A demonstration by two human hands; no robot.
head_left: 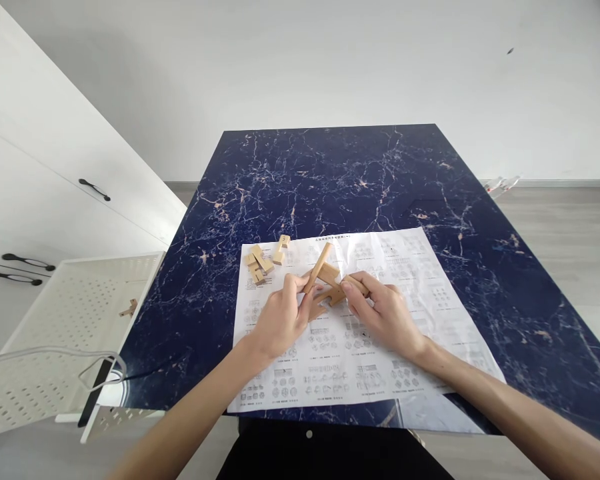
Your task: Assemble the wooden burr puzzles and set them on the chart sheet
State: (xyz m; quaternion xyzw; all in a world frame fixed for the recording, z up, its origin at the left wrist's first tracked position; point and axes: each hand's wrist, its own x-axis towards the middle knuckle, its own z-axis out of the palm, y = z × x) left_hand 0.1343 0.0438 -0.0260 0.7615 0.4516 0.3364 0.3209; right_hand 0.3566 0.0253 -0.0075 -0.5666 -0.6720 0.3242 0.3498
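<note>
Over the printed instruction sheet [325,383], my two hands work close together on notched wooden puzzle pieces. My left hand [283,313] pinches a long wooden puzzle stick [319,265] that tilts up and away to the right. My right hand [380,307] is closed on another wooden puzzle piece [355,283]. Between the hands, a short wooden block [329,273] and a notched piece [336,295] touch or nearly touch; whether they interlock I cannot tell. Several loose wooden blocks [260,259] lie at the sheet's upper left, one marked with a number [285,241].
The sheet lies on a dark blue marbled table [320,180]. At the left stands a white perforated cart [45,360] with a small wooden cross-shaped piece [129,308] and a grey cable [55,350]. White cabinets [55,167] are beyond it. A clear plastic sheet [435,413] lies at the front edge.
</note>
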